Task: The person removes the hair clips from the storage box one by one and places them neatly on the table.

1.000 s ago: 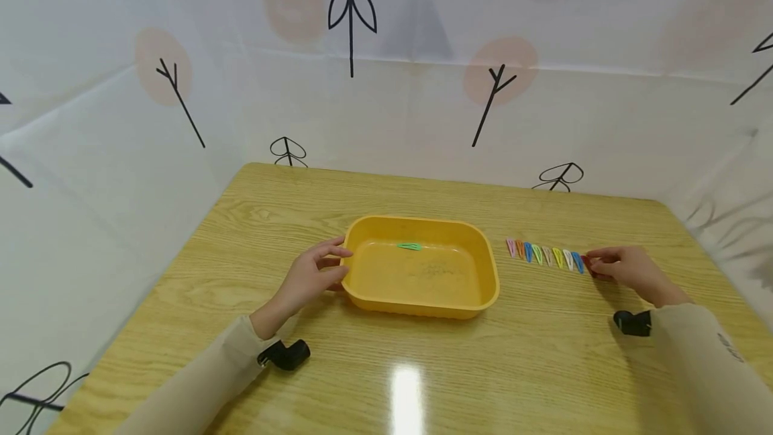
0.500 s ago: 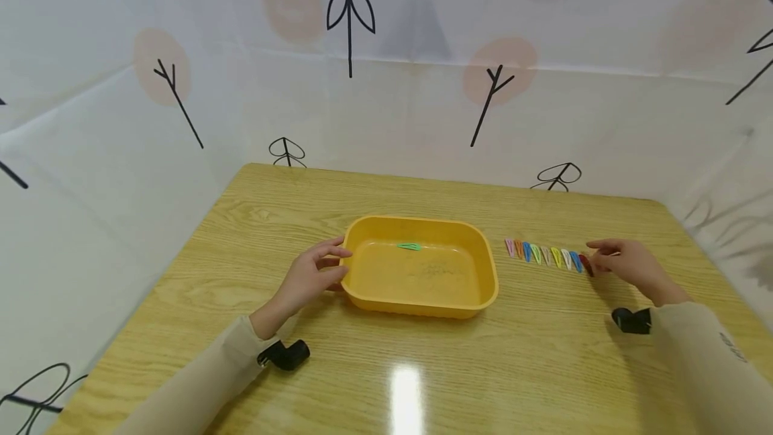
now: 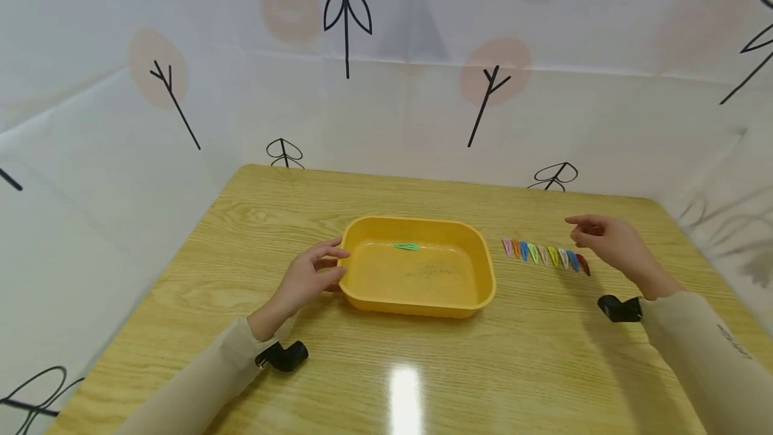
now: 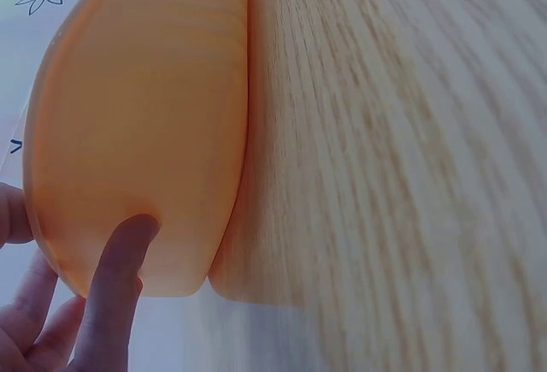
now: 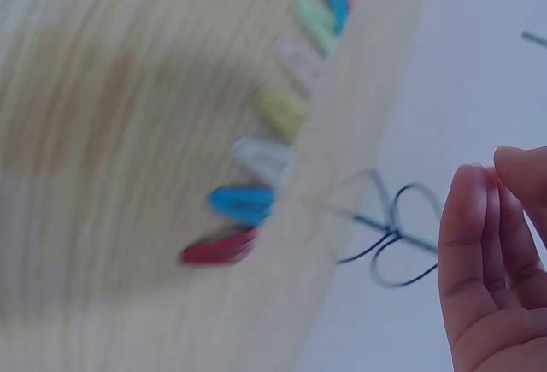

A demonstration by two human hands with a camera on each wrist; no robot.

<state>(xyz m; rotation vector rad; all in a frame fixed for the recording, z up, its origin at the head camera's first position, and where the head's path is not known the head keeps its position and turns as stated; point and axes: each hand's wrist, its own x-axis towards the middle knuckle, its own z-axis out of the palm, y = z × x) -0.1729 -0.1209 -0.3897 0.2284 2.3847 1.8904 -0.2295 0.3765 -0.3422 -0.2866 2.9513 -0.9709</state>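
A yellow plastic basin (image 3: 417, 309) stands mid-table with a green snap hair clip (image 3: 407, 246) inside, near its far wall. My left hand (image 3: 308, 277) holds the basin's left side. In the left wrist view the thumb (image 4: 120, 278) presses the outer wall and other fingers reach the rim. Right of the basin, several snap hair clips lie in a slanted row, from a pink clip (image 3: 507, 246) to a dark red clip (image 3: 583, 264). My right hand (image 3: 612, 244) hovers above the row's right end, fingers loosely bent, nothing visible between them.
A wood-grain table (image 3: 338, 381) bears everything. A white cloth (image 3: 398, 119) with black plant drawings hangs behind and at the sides. Black camera mounts (image 3: 284, 356) sit at both wrists below beige sleeves.
My right hand has let go of the dark red clip at the row's end, then risen and moved slightly left and away. My left hand stays at the basin.
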